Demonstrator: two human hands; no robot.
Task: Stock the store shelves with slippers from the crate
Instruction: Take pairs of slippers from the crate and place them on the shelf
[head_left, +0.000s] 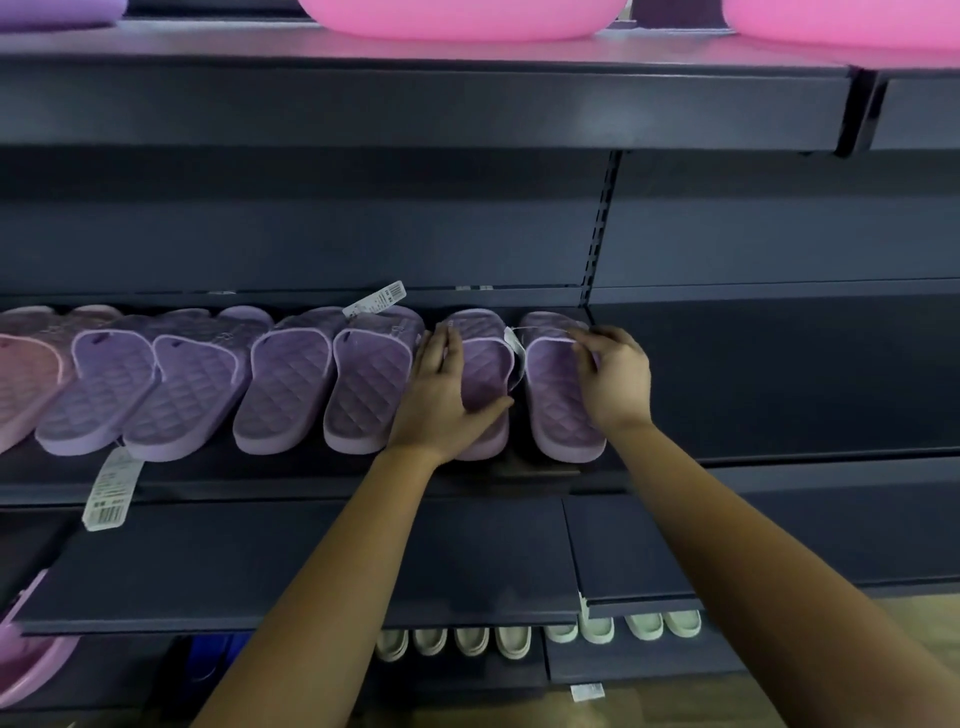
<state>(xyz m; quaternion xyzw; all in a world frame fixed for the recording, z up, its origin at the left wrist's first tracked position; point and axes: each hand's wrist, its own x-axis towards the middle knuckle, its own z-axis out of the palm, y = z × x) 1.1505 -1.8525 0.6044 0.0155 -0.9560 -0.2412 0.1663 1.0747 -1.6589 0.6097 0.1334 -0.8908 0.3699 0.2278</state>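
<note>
Our left hand (447, 395) lies flat, fingers straight and thumb spread, on a lilac quilted rubber slipper (485, 358), hiding its left edge. Our right hand (615, 379) pinches the strap of the matching lilac slipper (556, 405) just to the right. Both slippers sit on the dark blue metal shelf (779, 379), ending a row of lilac slippers (291, 379). Lower down, pale slippers (514, 642) show only their ends under a shelf edge. The pink rounded shapes (462, 21) above are cut off.
</note>
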